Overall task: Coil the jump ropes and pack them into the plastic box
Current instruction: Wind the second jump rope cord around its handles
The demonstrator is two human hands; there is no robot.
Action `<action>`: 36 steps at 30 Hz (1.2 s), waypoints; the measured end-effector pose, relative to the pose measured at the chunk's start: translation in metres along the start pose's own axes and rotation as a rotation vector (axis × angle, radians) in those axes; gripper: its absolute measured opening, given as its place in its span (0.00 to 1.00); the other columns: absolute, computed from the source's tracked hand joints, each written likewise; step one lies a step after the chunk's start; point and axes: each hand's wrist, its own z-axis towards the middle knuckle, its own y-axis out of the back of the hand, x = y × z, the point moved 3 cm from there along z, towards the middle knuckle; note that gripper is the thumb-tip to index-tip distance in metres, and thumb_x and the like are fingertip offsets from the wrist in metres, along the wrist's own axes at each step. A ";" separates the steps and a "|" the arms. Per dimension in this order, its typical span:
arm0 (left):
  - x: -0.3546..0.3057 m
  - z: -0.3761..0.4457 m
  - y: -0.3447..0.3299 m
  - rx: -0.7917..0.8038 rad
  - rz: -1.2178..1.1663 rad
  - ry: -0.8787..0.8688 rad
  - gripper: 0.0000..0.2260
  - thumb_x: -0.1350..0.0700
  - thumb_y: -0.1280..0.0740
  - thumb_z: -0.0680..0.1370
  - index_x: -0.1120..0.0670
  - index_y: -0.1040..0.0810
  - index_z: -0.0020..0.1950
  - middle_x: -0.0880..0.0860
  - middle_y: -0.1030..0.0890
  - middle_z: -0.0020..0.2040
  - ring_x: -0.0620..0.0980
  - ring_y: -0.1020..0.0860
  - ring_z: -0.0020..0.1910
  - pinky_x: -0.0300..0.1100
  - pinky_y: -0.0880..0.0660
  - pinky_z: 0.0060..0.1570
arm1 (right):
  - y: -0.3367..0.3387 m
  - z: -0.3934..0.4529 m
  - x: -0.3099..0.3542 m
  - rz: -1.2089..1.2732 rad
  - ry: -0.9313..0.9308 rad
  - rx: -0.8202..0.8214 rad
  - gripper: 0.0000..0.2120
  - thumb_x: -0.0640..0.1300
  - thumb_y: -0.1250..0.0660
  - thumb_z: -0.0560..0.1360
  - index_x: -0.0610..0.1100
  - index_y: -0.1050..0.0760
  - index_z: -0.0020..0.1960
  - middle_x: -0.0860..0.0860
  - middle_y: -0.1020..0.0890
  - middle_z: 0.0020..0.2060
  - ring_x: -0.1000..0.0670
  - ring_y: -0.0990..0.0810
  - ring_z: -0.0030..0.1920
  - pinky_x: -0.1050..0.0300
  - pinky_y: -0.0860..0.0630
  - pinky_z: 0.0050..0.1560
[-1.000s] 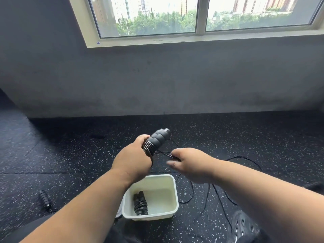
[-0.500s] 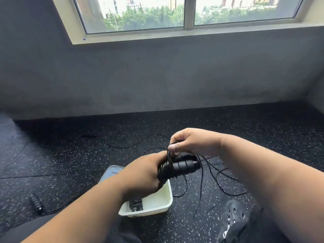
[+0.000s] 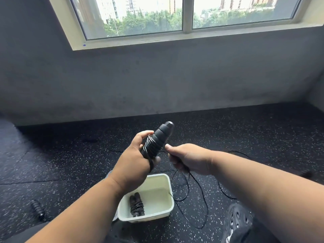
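My left hand [image 3: 135, 162] grips black jump rope handles [image 3: 158, 138] tilted up and to the right, with several turns of thin cord wound around them. My right hand [image 3: 188, 159] is closed on the black cord [image 3: 198, 183] just right of the handles; the loose cord trails down to the floor in loops. Below my hands stands the white plastic box [image 3: 166, 200], holding one coiled jump rope [image 3: 136, 204] at its left side.
Another black handle [image 3: 37, 208] lies on the speckled black floor at the lower left. A black perforated shoe [image 3: 237, 223] shows at the lower right. A grey wall with a window runs along the back.
The handles went from level above the box to tilted upward. My right hand came down from above them to their right side, still holding the cord.
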 end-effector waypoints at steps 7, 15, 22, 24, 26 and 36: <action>0.019 0.011 0.022 -0.028 0.863 0.126 0.31 0.55 0.34 0.75 0.35 0.35 0.76 0.51 0.17 0.56 0.58 0.18 0.53 0.49 0.21 0.53 | -0.038 -0.022 0.028 -1.189 0.236 -0.031 0.08 0.54 0.41 0.84 0.51 0.30 0.49 0.47 0.18 0.48 0.42 0.22 0.47 0.54 0.35 0.43; 0.002 -0.007 -0.002 0.427 0.757 -0.145 0.32 0.57 0.34 0.75 0.27 0.33 0.71 0.41 0.17 0.54 0.46 0.19 0.54 0.48 0.21 0.55 | 0.009 -0.022 0.059 -0.909 0.260 -0.051 0.12 0.58 0.26 0.75 0.49 0.18 0.44 0.55 0.22 0.33 0.56 0.27 0.34 0.58 0.31 0.35; -0.001 -0.020 -0.008 0.511 0.065 -0.014 0.31 0.67 0.26 0.75 0.38 0.26 0.69 0.53 0.14 0.52 0.56 0.17 0.48 0.61 0.20 0.55 | 0.018 -0.016 0.029 0.124 0.156 0.199 0.11 0.47 0.31 0.78 0.44 0.27 0.41 0.46 0.26 0.37 0.53 0.29 0.34 0.57 0.32 0.37; -0.003 -0.019 -0.009 0.505 -0.043 0.006 0.30 0.69 0.25 0.74 0.40 0.24 0.66 0.56 0.14 0.52 0.54 0.18 0.49 0.58 0.20 0.56 | 0.018 -0.013 0.027 0.263 0.122 0.232 0.09 0.47 0.31 0.78 0.44 0.25 0.41 0.47 0.25 0.38 0.52 0.27 0.36 0.56 0.30 0.40; -0.005 -0.018 -0.010 0.495 -0.108 0.007 0.29 0.69 0.24 0.73 0.40 0.23 0.64 0.55 0.16 0.52 0.51 0.21 0.49 0.52 0.23 0.55 | 0.019 -0.012 0.028 0.317 0.120 0.268 0.10 0.49 0.27 0.77 0.46 0.22 0.41 0.46 0.24 0.39 0.50 0.27 0.38 0.53 0.32 0.42; -0.013 -0.015 -0.014 0.460 -0.238 0.024 0.29 0.67 0.23 0.71 0.41 0.22 0.65 0.52 0.19 0.52 0.52 0.24 0.50 0.50 0.27 0.55 | 0.014 -0.012 0.029 0.539 0.184 0.300 0.14 0.55 0.28 0.75 0.44 0.24 0.42 0.47 0.25 0.36 0.51 0.33 0.34 0.61 0.36 0.31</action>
